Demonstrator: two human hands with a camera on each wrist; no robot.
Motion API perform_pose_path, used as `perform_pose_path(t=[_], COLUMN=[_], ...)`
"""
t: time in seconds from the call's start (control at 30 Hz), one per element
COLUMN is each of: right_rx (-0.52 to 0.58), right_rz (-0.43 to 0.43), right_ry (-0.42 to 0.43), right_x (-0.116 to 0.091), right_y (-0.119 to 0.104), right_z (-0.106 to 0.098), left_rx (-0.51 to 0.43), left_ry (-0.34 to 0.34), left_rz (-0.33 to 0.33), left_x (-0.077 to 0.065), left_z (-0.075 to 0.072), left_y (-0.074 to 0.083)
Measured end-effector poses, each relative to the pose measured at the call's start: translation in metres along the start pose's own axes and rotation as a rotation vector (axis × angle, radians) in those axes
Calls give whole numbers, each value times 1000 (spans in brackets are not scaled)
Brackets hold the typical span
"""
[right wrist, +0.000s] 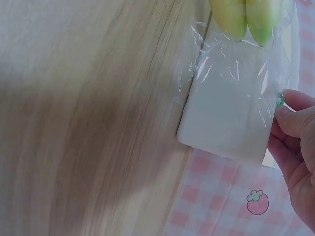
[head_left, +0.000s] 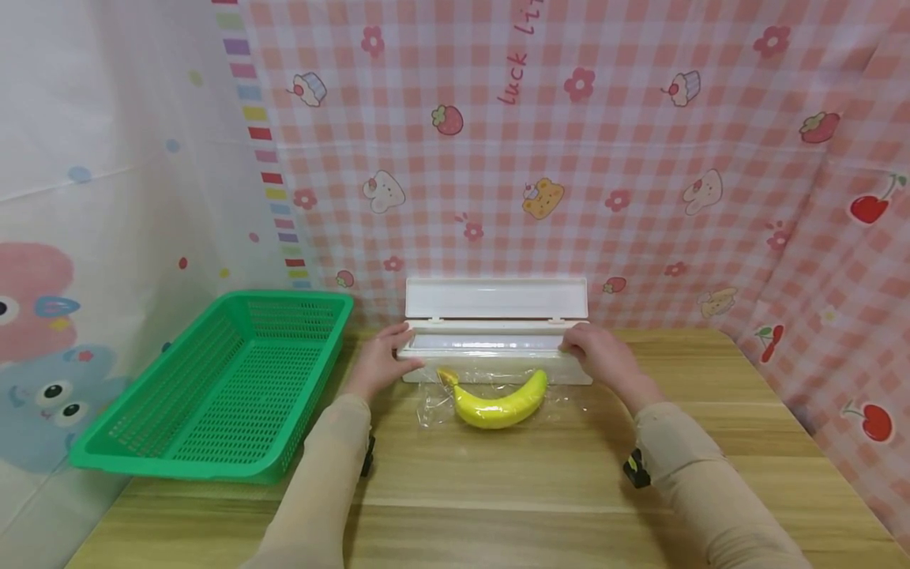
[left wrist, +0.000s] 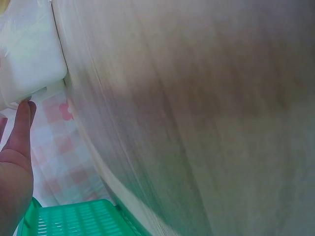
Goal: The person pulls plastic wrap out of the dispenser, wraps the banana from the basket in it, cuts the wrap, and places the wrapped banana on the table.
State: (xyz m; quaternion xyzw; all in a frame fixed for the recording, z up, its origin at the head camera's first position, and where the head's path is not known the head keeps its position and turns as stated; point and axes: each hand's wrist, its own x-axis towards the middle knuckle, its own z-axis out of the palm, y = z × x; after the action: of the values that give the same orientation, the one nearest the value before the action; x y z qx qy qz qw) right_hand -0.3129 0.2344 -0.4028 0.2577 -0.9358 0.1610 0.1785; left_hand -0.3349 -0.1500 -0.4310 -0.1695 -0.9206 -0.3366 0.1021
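A white cling film dispenser (head_left: 498, 325) stands at the table's back with its lid (head_left: 496, 299) raised. Clear cling film (head_left: 430, 407) comes down over its front onto the table, around a yellow banana (head_left: 498, 409) with a green tip. My left hand (head_left: 377, 363) holds the dispenser's left end, thumb in front and fingers behind. At the right end, my right hand (head_left: 607, 362) pinches a small green slide cutter (right wrist: 280, 100) at the dispenser's front top edge. The film crosses the white front right beside those fingertips in the right wrist view.
A green plastic basket (head_left: 302, 442) with slotted walls sits to the left on the wooden table (head_left: 498, 506). Behind the dispenser hangs a pink checked cloth (head_left: 490, 158), and cloth also lines both sides.
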Motion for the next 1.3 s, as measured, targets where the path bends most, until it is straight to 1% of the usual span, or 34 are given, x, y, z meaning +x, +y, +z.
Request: perform_pose_path(t=[0.33, 0.5, 0.8, 0.97, 1.3], right_rx=[-24, -49, -76, -76, -86], right_rz=[28, 3, -2, 1, 31], right_ry=[14, 46, 46, 61, 83], right_x=[-6, -8, -9, -10, -12], right_y=[7, 9, 8, 8, 6], right_z=[-1, -2, -2, -1, 0], left_rx=[15, 18, 0, -1, 18], left_ry=[2, -1, -8, -6, -11], left_rz=[14, 10, -1, 7, 16], left_x=[0, 0, -1, -1, 0], left_z=[-1, -1, 0, -1, 0], left_y=[-1, 0, 0, 0, -2])
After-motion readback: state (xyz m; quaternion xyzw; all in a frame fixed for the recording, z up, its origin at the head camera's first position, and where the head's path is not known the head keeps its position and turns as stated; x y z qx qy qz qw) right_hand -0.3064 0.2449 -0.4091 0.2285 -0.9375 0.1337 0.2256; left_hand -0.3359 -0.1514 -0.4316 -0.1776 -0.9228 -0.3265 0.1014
